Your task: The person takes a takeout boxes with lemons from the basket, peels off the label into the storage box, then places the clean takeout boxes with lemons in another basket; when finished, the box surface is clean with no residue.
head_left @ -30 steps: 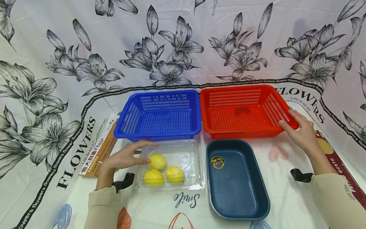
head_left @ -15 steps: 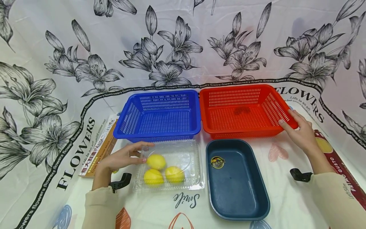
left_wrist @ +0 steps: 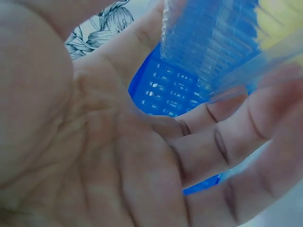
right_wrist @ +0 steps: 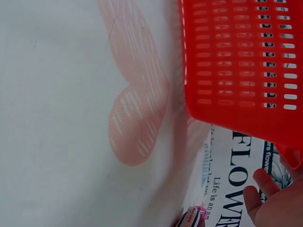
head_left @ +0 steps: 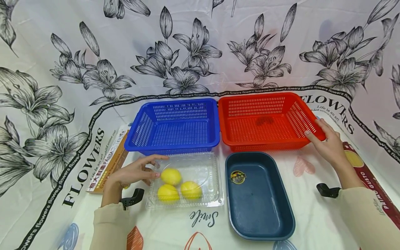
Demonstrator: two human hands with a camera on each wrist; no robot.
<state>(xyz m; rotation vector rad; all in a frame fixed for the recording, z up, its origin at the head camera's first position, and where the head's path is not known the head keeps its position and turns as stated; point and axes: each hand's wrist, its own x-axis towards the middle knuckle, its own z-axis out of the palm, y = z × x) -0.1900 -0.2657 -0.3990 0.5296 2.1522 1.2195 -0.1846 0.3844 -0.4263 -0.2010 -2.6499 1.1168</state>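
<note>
My left hand (head_left: pixel 134 172) grips the left side of a clear plastic fruit box (head_left: pixel 204 173), with the thumb at the side and the index finger along the back-left corner. Three yellow lemons (head_left: pixel 191 190) lie in the box. In the left wrist view, curved fingers (left_wrist: pixel 236 127) run along the box's ribbed wall (left_wrist: pixel 199 42). My right hand (head_left: pixel 331 146) holds the right front corner of a red plastic basket (head_left: pixel 265 142), thumb over its rim. In the right wrist view, part of that hand (right_wrist: pixel 279 203) appears below the slotted red wall.
A blue basket (head_left: pixel 175 144) stands left of the red one. A dark blue tray (head_left: pixel 254 208) sits right of the fruit box. A pasta box (head_left: pixel 107 163) lies at far left, and a dark red pack (head_left: pixel 368 180) lies beside the right forearm. Floral cloth covers table and wall.
My left hand has shifted slightly left along the fruit box, its thumb drawing back from the nearest lemon. The box, baskets and tray stay put. My right hand keeps its place on the red basket.
</note>
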